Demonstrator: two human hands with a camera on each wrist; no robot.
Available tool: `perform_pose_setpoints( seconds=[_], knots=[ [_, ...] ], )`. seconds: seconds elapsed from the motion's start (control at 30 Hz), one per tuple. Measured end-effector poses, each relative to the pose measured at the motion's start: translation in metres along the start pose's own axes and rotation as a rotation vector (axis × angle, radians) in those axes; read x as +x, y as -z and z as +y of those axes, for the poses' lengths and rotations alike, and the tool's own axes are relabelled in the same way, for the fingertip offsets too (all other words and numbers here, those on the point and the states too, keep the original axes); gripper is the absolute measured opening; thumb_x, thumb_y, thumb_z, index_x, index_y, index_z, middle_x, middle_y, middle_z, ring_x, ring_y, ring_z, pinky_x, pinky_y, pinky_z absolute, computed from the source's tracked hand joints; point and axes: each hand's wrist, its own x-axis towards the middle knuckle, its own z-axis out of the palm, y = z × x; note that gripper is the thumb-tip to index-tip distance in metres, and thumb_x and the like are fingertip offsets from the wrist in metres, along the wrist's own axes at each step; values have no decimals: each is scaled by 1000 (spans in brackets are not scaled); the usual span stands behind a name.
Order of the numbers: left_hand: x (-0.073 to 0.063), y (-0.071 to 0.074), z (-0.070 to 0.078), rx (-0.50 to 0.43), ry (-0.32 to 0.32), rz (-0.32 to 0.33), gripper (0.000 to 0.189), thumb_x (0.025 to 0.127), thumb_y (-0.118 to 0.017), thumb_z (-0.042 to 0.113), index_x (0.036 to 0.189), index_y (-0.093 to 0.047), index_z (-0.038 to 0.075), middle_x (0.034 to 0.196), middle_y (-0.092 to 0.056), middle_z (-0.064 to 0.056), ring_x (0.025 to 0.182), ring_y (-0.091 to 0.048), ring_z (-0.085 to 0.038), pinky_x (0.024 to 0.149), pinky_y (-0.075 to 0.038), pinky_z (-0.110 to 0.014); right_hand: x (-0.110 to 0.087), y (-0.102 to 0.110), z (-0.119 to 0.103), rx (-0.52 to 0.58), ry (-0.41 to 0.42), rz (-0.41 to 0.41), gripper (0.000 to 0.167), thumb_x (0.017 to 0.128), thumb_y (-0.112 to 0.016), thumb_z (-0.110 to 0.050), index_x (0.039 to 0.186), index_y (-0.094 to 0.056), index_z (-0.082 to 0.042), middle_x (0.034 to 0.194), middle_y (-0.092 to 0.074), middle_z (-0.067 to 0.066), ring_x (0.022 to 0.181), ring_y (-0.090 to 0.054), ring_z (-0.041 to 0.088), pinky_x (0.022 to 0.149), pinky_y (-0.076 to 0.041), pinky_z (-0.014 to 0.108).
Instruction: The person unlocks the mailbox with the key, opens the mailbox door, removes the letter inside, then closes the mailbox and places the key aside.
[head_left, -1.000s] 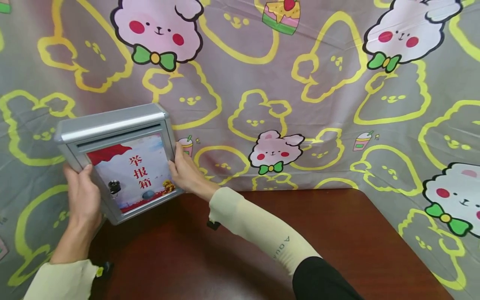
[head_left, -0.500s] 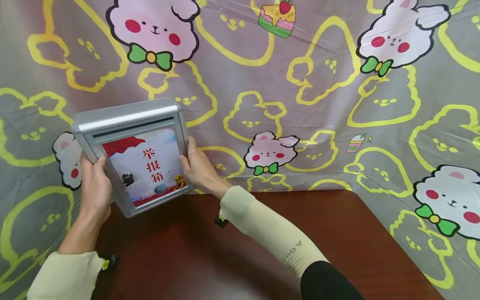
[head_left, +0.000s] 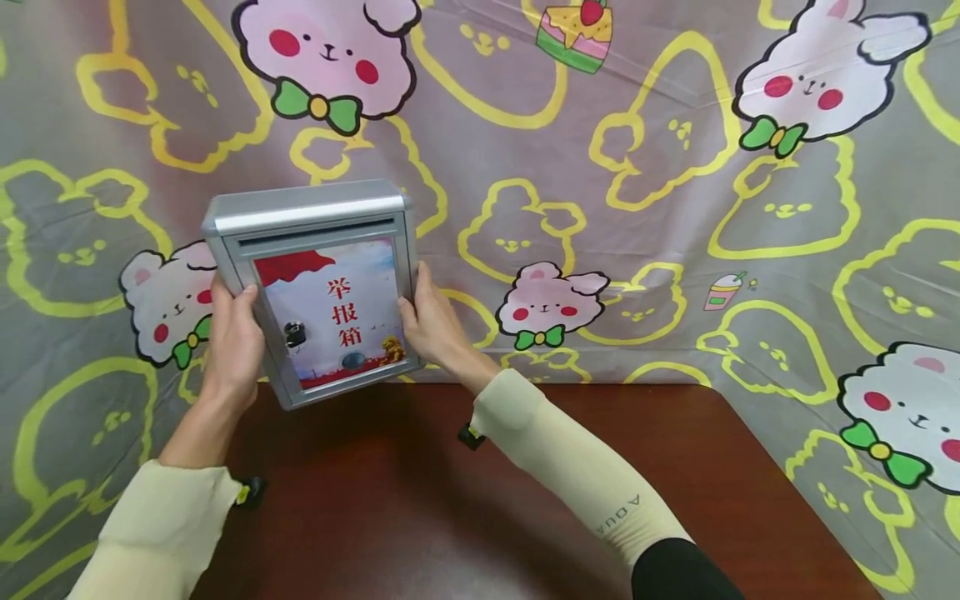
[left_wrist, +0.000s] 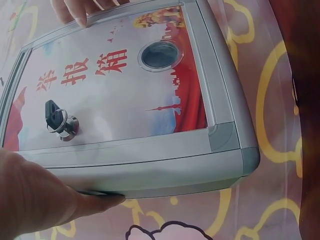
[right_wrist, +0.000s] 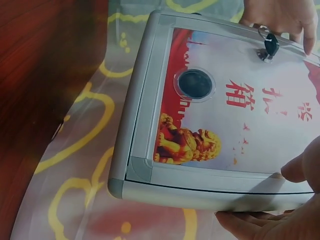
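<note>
Silver box: up it goes in your two hands, the box (head_left: 266, 325) tilted a little, its left end lower, in front of the patterned fabric (head_left: 660, 92) and over the far left part of the bench (head_left: 450, 508).
Left-side grip: your left hand (head_left: 236, 346) has it by the left side, fingers holding the box, the thumb tip at the front frame's edge.
Right-side grip: your right hand (head_left: 442, 329) matches it opposite, fingers holding the right side, thumb lying over the front frame.
Front panel: facing you, with red lettering (head_left: 344, 312) down the middle and a golden lion (right_wrist: 187, 142) printed in a lower corner.
Slot: a dark, narrow slot (head_left: 318, 235) runs just above the panel.
Lock: here's the lock (left_wrist: 69, 129) on your left-hand side, a black-headed key (left_wrist: 53, 114) in it, with a metal ring (left_wrist: 58, 120).
Round window: a dark round window (left_wrist: 160, 54) sits below the lettering.
Sleeves: pale sleeves (head_left: 570, 467) cover both your forearms, with black at the right elbow end.
</note>
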Motion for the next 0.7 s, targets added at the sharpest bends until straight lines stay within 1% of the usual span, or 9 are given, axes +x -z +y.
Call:
perform_pose_setpoints(
  seconds=[0.03,0.13,0.27,0.33,0.47,0.53,0.63,0.7],
  knots=[
    [0,-2,0,-1,-10,-9,54,109,-24,25,162,-15,28,155,-29,-11,139,-27,-24,123,-9,-59,-2,2,1,3,-12,-3,62,108,-47,-18,159,-18,1,146,-52,25,134,-54,32,110,-46,44],
    [3,-8,1,-7,-33,-36,55,109,-25,25,163,-14,29,158,-28,-10,141,-26,-24,124,-8,-58,-5,9,5,12,-24,-2,66,108,-47,-18,161,-13,3,155,-44,26,140,-48,33,115,-41,44],
    [8,-16,0,-38,-42,-58,53,110,-24,24,162,-16,29,157,-29,-8,141,-27,-23,124,-8,-56,-7,18,9,14,-24,19,67,108,-47,-17,161,-12,5,154,-43,28,141,-47,34,116,-40,45],
    [10,-19,-1,-44,-43,-59,51,110,-24,23,161,-19,26,154,-31,-8,139,-29,-22,124,-11,-54,-7,20,9,4,-31,26,67,108,-47,-17,161,-12,5,155,-42,28,141,-47,35,116,-40,45],
    [12,-22,-1,-44,-45,-54,49,110,-23,22,159,-23,20,151,-36,-9,134,-35,-22,122,-18,-48,-8,20,11,-15,-37,33,67,108,-47,-18,161,-13,4,152,-45,28,138,-50,35,114,-42,45],
    [13,-22,-1,-36,-47,-61,49,110,-23,23,159,-22,20,151,-36,-9,134,-35,-22,121,-18,-47,-8,20,12,-18,-39,36,66,108,-47,-18,160,-13,4,151,-47,29,136,-52,36,113,-43,46],
    [15,-23,0,-47,-53,-63,49,110,-23,22,159,-24,20,149,-37,-8,131,-37,-21,118,-22,-43,-10,21,12,-11,-50,41,66,108,-48,-19,160,-14,3,151,-47,28,136,-52,36,113,-43,46],
    [15,-25,0,-47,-58,-59,48,110,-24,22,157,-26,18,146,-38,-7,128,-38,-20,113,-25,-39,-10,22,13,-2,-57,42,66,108,-47,-19,161,-13,3,153,-45,27,137,-50,35,113,-43,47]
  ],
)
